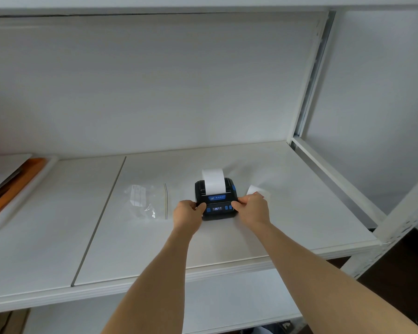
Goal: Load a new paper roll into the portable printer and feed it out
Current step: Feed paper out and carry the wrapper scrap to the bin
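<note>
Head view: a black and blue portable printer [216, 200] is being held at the centre of the frame on a white shelf [227, 239]. Its left side is being gripped by the left hand [188, 214], fingers curled, thumb lying against the front edge. Its right side is being pinched by the right hand [251, 209] with thumb and fingers. A white paper strip [212, 180] is being shown curling up from the printer's slot. A clear plastic bag [145, 201] is lying left of the printer, and a small white paper piece [253, 190] is lying just beyond the right hand.
</note>
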